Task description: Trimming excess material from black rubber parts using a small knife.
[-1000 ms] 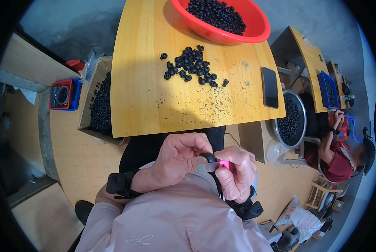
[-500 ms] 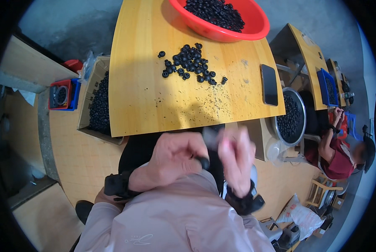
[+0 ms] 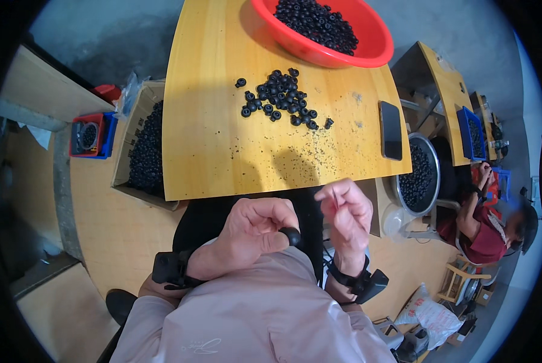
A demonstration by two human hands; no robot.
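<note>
Black piece (image 3: 291, 236): one, pinched in my left grip (image 3: 256, 228); right grip (image 3: 349, 215) pinching thin tool (image 3: 335, 198); heap (image 3: 277, 94) on tabletop (image 3: 204, 151), completion unclear.

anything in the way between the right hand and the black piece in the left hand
Nothing visible: the left hand pinches the black piece, whose side facing the right hand is uncovered, with an open gap between.
</note>
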